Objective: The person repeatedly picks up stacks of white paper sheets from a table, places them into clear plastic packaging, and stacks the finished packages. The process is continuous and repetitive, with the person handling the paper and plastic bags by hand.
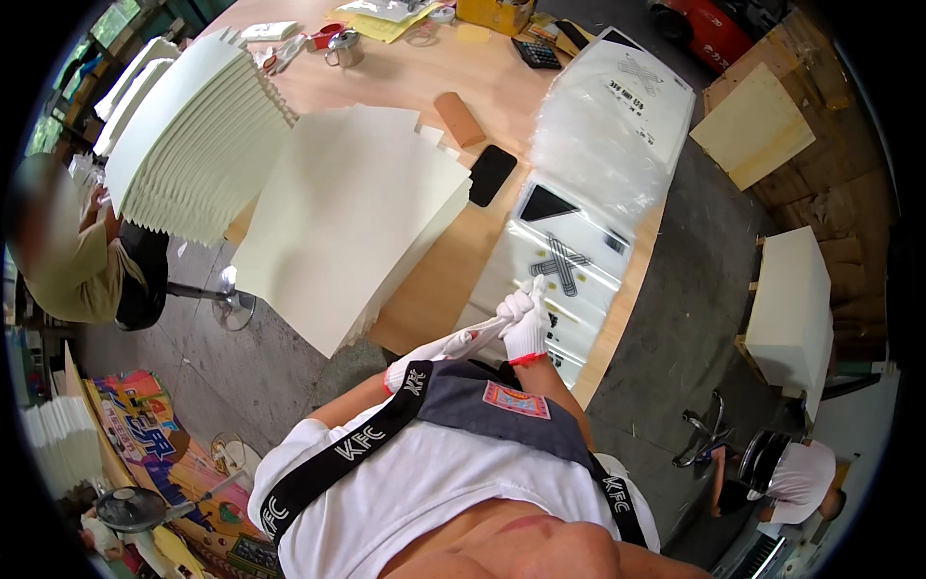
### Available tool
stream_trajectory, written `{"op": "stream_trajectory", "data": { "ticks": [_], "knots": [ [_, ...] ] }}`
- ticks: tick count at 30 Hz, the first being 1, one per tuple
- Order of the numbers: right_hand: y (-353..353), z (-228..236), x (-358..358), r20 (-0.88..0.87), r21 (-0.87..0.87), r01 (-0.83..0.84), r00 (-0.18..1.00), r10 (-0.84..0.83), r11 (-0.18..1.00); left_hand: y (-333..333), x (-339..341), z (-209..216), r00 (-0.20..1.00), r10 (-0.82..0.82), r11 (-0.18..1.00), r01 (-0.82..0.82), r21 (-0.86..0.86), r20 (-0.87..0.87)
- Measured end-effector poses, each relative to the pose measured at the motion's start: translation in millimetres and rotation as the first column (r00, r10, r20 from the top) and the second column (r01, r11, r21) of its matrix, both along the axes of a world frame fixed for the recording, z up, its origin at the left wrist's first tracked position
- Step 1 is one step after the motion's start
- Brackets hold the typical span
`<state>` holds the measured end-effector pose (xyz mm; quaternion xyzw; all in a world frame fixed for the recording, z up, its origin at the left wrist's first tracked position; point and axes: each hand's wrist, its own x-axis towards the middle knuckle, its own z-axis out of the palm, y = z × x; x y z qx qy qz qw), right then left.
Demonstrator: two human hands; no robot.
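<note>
My left hand (459, 344) and my right hand (522, 320), both in white knit gloves with red cuffs, meet in front of my chest at the table's near edge. The right fingers are curled closed against the left glove's fingertips; what they grip is hidden. The left fingers reach toward the right hand, and their ends do not show. Just beyond lies a clear plastic bag (579, 253) with black print, lying over others. To the left rests a stack of large cream sheets (357, 207), its edges fanned.
A black phone (493, 176) and a brown block (458, 119) lie between sheets and bags. More plastic bags (617, 106) lie farther back. A tall fanned stack (193, 135) stands at the left, beside a seated person (82, 261). A calculator (536, 53) and a metal cup (343, 48) lie far back.
</note>
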<state>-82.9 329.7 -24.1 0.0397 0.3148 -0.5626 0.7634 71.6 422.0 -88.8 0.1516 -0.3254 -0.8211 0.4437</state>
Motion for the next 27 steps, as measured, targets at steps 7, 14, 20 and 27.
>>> {"op": "stream_trajectory", "data": {
  "ticks": [7,14,20,27],
  "knots": [
    [11.1,43.1,-0.6,-0.021,-0.115,-0.078,0.997,0.077,0.990,10.3,11.6,20.1,0.999,-0.022,0.995,0.026,0.099,-0.046],
    [3.4,109.2,12.8,-0.232,-0.040,0.089,0.968,-0.096,0.995,54.9,58.9,39.3,0.998,0.061,0.944,-0.050,0.327,-0.026],
    [-129.2,191.1,-33.1,-0.082,-0.737,-0.039,0.996,-0.032,0.675,61.3,69.5,83.2,0.998,-0.014,0.961,-0.003,0.277,0.061],
    [-229.3,227.8,96.6,-0.522,-0.850,-0.382,0.521,-0.675,0.363,11.8,58.5,101.6,0.941,0.030,0.988,0.022,-0.150,0.337]
  ]
}}
